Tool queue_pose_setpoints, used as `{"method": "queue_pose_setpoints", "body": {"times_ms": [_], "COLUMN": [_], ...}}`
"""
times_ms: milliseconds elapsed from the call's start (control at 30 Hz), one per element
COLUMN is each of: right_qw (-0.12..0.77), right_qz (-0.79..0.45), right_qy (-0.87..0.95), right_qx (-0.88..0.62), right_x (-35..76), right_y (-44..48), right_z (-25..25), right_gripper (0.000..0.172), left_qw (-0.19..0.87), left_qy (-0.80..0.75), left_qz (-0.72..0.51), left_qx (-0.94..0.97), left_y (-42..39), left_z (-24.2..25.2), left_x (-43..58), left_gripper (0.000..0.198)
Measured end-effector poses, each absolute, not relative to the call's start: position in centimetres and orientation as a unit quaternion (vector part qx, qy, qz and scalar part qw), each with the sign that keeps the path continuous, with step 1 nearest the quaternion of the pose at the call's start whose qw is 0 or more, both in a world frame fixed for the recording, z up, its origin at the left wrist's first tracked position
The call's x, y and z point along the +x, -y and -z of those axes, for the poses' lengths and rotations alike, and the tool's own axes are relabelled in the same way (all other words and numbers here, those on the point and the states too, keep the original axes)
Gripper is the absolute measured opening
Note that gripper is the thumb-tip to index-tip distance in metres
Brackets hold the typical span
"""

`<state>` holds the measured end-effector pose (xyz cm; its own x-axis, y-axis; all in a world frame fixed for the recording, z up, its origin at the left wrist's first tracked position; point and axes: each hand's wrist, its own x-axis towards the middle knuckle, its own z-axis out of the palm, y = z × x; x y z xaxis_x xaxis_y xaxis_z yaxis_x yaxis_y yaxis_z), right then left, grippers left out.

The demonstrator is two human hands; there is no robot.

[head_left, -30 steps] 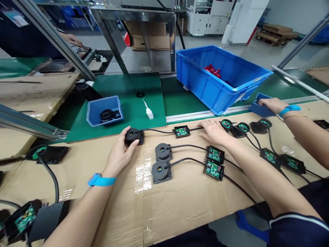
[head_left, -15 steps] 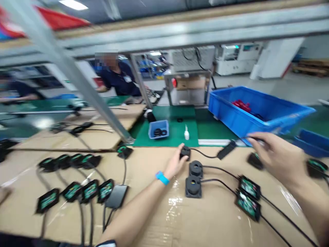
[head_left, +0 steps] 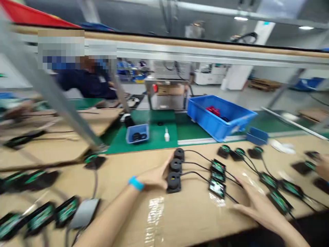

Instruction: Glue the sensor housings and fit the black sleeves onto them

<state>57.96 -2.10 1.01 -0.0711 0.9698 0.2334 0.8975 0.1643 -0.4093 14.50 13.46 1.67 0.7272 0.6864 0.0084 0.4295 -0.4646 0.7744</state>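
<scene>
Three black round speaker-like housings (head_left: 174,181) stand in a column on the cardboard-covered bench. Black cables join them to a stack of black cases with green circuit boards (head_left: 217,188). My left hand (head_left: 155,175), with a blue wristband, lies along the left side of the housings. Its thumb and fingers are apart; whether the fingertips touch is hard to tell. To the right of the boards is my right hand (head_left: 253,204), thumb and fingers spread, holding nothing, over the outgoing cables.
More cabled board cases (head_left: 41,214) lie at left, beside a grey flat case (head_left: 84,213). Others (head_left: 279,200) lie at right, where another person's hand (head_left: 324,166) reaches in. Behind are a small blue tray (head_left: 137,133), a white bottle (head_left: 167,135) and a large blue bin (head_left: 218,118).
The third housing and its board case now line up with the other two. My right hand has let go of its cable and come down beside the boards. The view has swung right.
</scene>
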Motion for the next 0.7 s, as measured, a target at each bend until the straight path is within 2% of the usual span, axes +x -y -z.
{"method": "queue_pose_setpoints", "body": {"times_ms": [33, 67, 100, 167, 267, 333, 433, 567, 700], "right_qw": [0.207, 0.2, 0.2, 0.2, 0.199, 0.209, 0.245, 0.306, 0.339], "right_qz": [-0.115, -0.137, -0.142, -0.145, -0.163, -0.17, -0.172, -0.161, -0.143], "right_qy": [0.724, 0.714, 0.695, 0.659, 0.64, 0.633, 0.622, 0.598, 0.564], "right_qx": [-0.647, -0.657, -0.676, -0.711, -0.724, -0.725, -0.724, -0.723, -0.739], "right_x": [57.4, 56.8, 56.3, 55.7, 55.6, 55.4, 54.8, 55.5, 56.6], "right_y": [3.2, 3.9, 4.3, 4.2, 3.8, 4.1, 5.4, 6.8, 6.5], "right_z": [-0.8, -0.9, -1.0, -1.2, -1.0, -0.6, 0.1, 1.4, 1.4], "right_gripper": [0.09, 0.092, 0.09, 0.081, 0.063, 0.051, 0.043, 0.041, 0.04], "left_qw": [0.392, 0.383, 0.371, 0.337, 0.19, 0.159, 0.151, 0.177, 0.205], "left_qy": [-0.338, -0.346, -0.356, -0.376, -0.406, -0.382, -0.349, -0.333, -0.3], "left_qz": [-0.149, -0.138, -0.131, -0.131, -0.181, -0.166, -0.111, -0.056, -0.089], "left_qx": [0.842, 0.846, 0.848, 0.853, 0.875, 0.895, 0.918, 0.924, 0.928], "left_y": [-13.1, -12.8, -12.8, -13.5, -15.9, -17.4, -18.7, -20.2, -22.5], "left_z": [-1.0, -0.1, 1.0, 3.5, 7.4, 8.7, 8.1, 5.3, 3.8], "left_x": [14.1, 13.7, 13.4, 13.1, 13.1, 13.3, 14.0, 17.1, 21.5], "left_gripper": [0.123, 0.143, 0.147, 0.14, 0.137, 0.13, 0.125, 0.126, 0.12]}}
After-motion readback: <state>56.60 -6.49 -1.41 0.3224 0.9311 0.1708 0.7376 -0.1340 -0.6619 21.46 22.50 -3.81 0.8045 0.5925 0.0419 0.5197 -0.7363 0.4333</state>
